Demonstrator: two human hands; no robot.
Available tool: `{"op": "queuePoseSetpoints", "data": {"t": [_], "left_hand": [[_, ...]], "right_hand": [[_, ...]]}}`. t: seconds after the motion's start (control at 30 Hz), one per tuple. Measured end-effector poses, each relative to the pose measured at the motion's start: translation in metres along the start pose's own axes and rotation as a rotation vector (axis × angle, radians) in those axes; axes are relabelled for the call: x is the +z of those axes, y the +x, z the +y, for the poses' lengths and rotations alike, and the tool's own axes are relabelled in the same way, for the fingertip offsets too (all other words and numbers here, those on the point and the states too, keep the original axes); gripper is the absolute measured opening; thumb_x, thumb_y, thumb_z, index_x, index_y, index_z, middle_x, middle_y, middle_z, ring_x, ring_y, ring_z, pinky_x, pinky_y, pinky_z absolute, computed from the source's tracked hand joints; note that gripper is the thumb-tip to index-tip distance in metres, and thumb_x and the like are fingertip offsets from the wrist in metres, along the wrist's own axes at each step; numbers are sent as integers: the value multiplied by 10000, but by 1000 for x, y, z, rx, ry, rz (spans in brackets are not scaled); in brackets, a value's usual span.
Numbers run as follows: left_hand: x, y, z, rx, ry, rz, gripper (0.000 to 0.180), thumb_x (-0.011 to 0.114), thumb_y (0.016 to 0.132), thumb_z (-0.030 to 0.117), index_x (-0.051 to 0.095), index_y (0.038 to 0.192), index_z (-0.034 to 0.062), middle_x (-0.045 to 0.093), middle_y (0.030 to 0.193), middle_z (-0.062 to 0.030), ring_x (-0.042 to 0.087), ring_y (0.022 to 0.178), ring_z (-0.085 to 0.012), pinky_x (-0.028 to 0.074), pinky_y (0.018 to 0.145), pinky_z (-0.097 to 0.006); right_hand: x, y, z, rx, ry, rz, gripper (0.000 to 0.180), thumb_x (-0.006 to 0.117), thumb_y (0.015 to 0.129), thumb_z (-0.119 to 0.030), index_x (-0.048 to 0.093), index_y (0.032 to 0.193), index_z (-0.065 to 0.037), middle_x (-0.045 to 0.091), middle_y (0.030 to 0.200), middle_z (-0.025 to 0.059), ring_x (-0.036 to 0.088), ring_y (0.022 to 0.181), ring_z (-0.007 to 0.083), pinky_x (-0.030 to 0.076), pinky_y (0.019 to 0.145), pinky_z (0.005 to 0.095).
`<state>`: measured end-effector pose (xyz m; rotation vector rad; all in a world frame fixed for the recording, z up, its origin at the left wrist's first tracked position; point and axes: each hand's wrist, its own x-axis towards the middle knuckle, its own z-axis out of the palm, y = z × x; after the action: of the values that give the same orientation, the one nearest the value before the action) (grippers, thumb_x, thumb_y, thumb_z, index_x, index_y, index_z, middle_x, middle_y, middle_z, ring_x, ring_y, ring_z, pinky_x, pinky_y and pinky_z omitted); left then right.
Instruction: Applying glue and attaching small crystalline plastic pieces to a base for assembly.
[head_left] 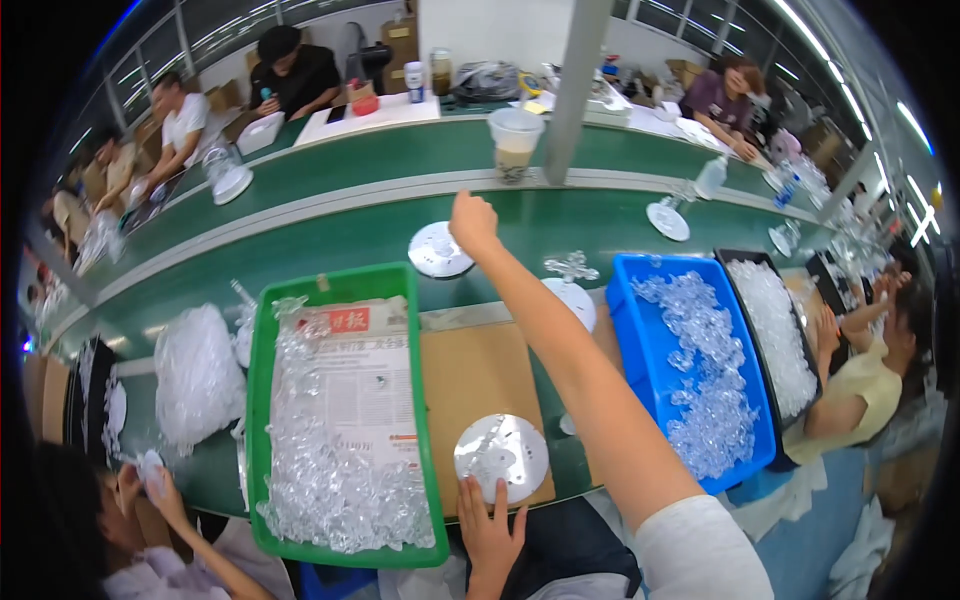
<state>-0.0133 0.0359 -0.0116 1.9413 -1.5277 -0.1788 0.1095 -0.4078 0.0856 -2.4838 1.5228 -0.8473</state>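
In front of me a shiny white round disc [502, 472] lies on a brown cardboard sheet [478, 366]; a small clear piece seems to rest on it. The stretched fingers of my left hand [490, 532] touch the disc's near edge. My right arm reaches far across the green bench, and my right hand [474, 222] is closed with its fingers curled. That hand overlaps the right edge of a second white disc [436, 252]; what it holds, if anything, is hidden. Right of it, a third white disc [572, 300] has a clear branched plastic piece [571, 266] beside it.
Left stands a green tray [416, 400] with newspaper and clear plastic pieces; right, a blue bin [640, 400] of similar pieces and a black tray [733, 256]. A plastic cup [515, 140] stands near a grey post [577, 90]. Co-workers sit at both sides and opposite.
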Motion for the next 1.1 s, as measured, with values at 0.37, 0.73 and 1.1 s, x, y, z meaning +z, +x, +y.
{"op": "queuePoseSetpoints", "data": {"t": [0.37,0.73,1.1], "left_hand": [[-6,1,-4,6,88,5,556,632,822,269,467,1330,113,265,1429,-283,272,1305,-475,278,1033,-550],[-3,-2,-4,64,125,95,545,638,817,204,471,1323,90,294,1414,-283,298,1293,-469,287,1030,-530],[-12,-3,-20,45,-99,173,402,623,815,130,543,1193,18,397,1365,-259,370,1271,-424,317,1020,-483]], "right_hand": [[-118,-137,40,-349,199,-405,516,692,741,-265,522,1191,-77,650,897,229,627,848,394,501,770,434],[-232,-257,269,-138,-571,-411,238,677,728,-184,660,940,-76,628,891,112,608,860,303,498,722,426],[-259,-337,29,-362,400,-451,360,769,690,-157,633,1016,-88,561,884,93,589,797,257,492,676,354]]}}
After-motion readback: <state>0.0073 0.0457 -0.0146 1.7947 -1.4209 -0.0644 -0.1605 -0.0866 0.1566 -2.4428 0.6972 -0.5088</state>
